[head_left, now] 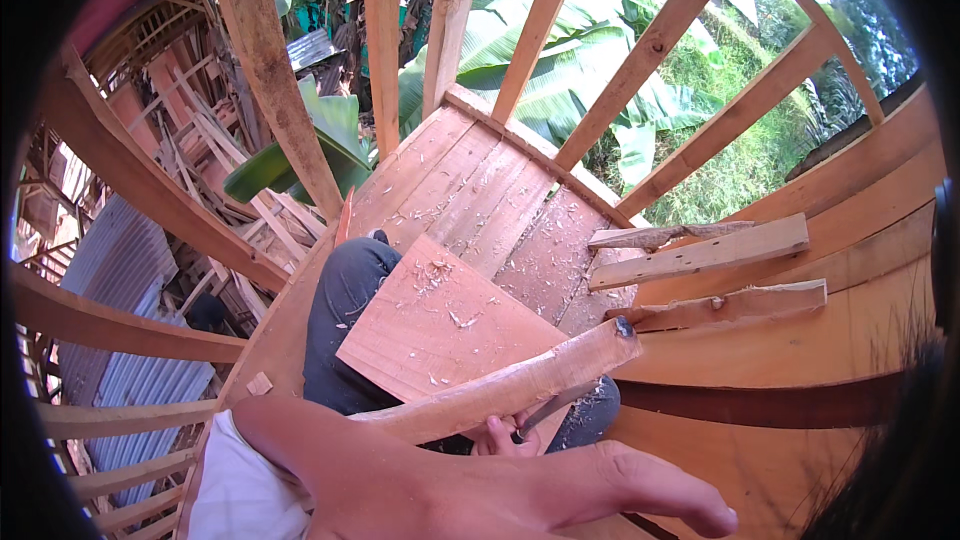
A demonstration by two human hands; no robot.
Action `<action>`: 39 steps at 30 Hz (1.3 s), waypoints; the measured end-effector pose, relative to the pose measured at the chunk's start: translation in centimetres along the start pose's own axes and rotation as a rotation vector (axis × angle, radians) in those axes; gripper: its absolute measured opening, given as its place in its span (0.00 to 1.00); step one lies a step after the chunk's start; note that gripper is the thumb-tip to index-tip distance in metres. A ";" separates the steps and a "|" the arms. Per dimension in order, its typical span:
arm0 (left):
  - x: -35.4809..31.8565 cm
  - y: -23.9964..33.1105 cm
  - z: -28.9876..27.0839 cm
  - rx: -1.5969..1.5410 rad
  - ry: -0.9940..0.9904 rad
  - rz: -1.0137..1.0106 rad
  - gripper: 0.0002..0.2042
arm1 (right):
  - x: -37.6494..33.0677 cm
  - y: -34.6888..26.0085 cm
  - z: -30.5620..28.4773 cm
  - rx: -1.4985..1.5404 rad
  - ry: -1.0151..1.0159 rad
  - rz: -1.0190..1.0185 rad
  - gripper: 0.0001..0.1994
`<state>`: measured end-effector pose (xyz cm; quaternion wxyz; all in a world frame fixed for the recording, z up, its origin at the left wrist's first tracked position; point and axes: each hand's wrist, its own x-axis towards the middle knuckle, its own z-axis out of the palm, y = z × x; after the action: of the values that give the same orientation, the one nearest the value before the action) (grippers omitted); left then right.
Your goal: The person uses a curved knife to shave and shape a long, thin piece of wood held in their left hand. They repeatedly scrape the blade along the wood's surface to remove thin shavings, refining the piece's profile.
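My left hand point(610, 485) looms large in the foreground, its arm coming from the white sleeve at the lower left. One digit is stretched out to the right, with nothing seen in its grasp; the other fingers are hidden. Farther down, my right hand point(507, 437) is closed around the dark handle end of a knife-like tool point(560, 405) with a long grey blade. The blade lies beside a long squared wooden piece point(500, 380) that has a dark spot at its far end. This piece slants over a flat board point(440, 315) across my lap, sprinkled with shavings. My left forearm hides its near end.
Planks point(490, 185) strewn with shavings stretch ahead, bordered by upright wooden slats point(645, 50). Several rough offcuts point(705, 252) lie at the right against a curved wooden side. Corrugated metal sheets point(135, 300) and stacked timber are outside at the left; broad leaves grow beyond.
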<state>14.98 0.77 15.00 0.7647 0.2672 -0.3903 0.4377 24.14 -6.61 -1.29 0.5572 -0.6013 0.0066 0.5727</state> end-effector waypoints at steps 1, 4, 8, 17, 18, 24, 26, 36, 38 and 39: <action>0.5 -0.4 0.5 0.045 -0.032 -0.027 0.68 | -1.3 0.5 0.3 -0.013 -0.125 -0.145 0.20; 1.9 -1.4 3.9 -0.274 0.145 0.041 0.72 | -1.1 0.4 0.6 0.018 -0.298 -0.105 0.19; 2.8 -3.3 2.9 -0.179 0.105 -0.002 0.71 | 0.1 0.3 -0.2 0.072 -0.286 -0.137 0.17; 1.5 -6.0 1.5 0.138 -0.072 0.096 0.64 | 1.8 1.0 -1.1 0.101 -0.310 -0.081 0.16; 1.4 -6.4 1.2 0.138 -0.084 0.110 0.63 | 1.8 0.9 -1.1 0.094 -0.269 -0.112 0.16; 1.3 -6.5 1.4 0.203 -0.172 0.177 0.58 | 0.5 -0.4 -0.4 0.091 -0.379 -0.136 0.16; 1.3 -6.2 1.4 0.219 -0.185 0.183 0.56 | 0.4 -0.4 -0.1 0.095 -0.385 -0.131 0.15; 0.5 -6.2 0.5 0.284 -0.197 0.232 0.48 | 1.0 -0.2 -0.5 0.077 -0.326 -0.115 0.13; 0.4 -6.0 0.3 0.308 -0.209 0.246 0.47 | 0.9 0.0 -0.2 0.073 -0.327 -0.088 0.13; 0.3 -6.0 0.3 0.321 -0.218 0.251 0.46 | 0.9 0.3 -0.2 0.073 -0.321 -0.084 0.13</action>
<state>20.19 -2.13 14.96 0.6051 0.3804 -0.4262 0.5545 24.39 -6.25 -2.19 0.5959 -0.4811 -0.0869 0.6371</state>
